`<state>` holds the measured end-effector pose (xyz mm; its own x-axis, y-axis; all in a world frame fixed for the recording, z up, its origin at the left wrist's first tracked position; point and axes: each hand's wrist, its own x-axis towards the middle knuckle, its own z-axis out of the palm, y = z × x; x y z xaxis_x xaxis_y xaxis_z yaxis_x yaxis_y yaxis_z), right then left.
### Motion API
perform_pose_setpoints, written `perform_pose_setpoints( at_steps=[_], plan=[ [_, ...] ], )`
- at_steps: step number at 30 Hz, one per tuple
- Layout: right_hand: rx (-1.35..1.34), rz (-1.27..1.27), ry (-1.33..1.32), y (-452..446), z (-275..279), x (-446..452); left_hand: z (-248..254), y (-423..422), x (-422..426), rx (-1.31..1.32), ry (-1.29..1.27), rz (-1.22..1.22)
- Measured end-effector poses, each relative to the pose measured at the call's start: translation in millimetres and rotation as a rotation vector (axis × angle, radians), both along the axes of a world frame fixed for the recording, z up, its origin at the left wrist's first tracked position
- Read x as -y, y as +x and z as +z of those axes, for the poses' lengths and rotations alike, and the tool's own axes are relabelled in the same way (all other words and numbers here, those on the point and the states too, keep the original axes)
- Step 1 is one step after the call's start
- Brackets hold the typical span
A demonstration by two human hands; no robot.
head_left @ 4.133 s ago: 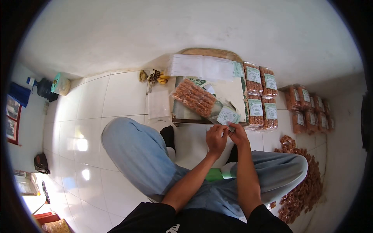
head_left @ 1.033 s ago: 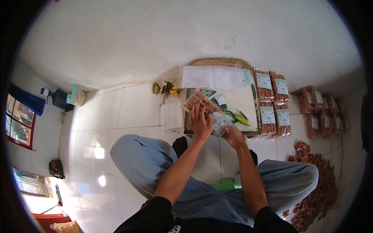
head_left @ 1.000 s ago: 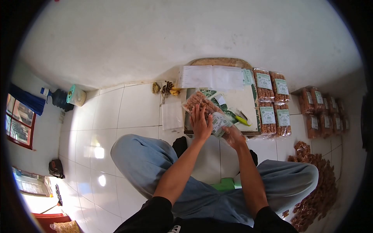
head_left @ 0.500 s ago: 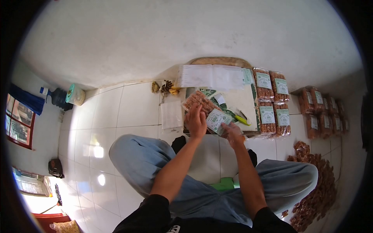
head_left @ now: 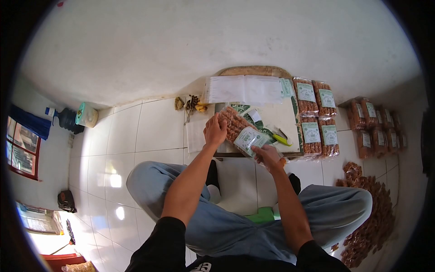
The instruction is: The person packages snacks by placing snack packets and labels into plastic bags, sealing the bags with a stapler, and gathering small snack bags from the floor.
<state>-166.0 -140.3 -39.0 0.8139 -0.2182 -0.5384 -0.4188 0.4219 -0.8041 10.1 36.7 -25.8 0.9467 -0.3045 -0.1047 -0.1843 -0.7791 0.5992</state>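
Observation:
A clear plastic bag of reddish-brown snack pieces [head_left: 235, 123] lies slanted over the low table [head_left: 276, 117]. Across its lower end is a pale green printed label [head_left: 250, 140]; whether this is inside the plastic or on top I cannot tell. My left hand [head_left: 215, 130] has its fingers curled round the bag's left edge. At the lower right end, my right hand [head_left: 268, 157] pinches the bag by the label, thumb on top. A yellow-green cutter [head_left: 282, 139] and a small white packet [head_left: 254, 116] rest on the table beyond the bag.
Flat clear bags [head_left: 244, 89] and green labels [head_left: 286, 88] line the table's back edge. Labelled filled bags [head_left: 311, 132] stand at the right, with more packs [head_left: 366, 115] farther off. Loose brown packets [head_left: 369, 213] cover the floor. Bananas [head_left: 200, 107] lie left.
My left hand has slid from the top of the bag to its left edge, curling its fingers. The right hand has shifted slightly left, its thumb now over the label.

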Motion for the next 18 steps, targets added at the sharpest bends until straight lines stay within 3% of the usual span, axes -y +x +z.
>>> perform_pose_setpoints(
  at_steps=[11, 18],
  plan=[
    [0.069, 0.011, -0.054, 4, 17, -2, 0, -8, 0, -0.025, 0.040, -0.078],
    [0.111, 0.164, 0.033, -5, 1, 16, 1, -11, 2, -0.043, 0.051, -0.063]
  ],
)
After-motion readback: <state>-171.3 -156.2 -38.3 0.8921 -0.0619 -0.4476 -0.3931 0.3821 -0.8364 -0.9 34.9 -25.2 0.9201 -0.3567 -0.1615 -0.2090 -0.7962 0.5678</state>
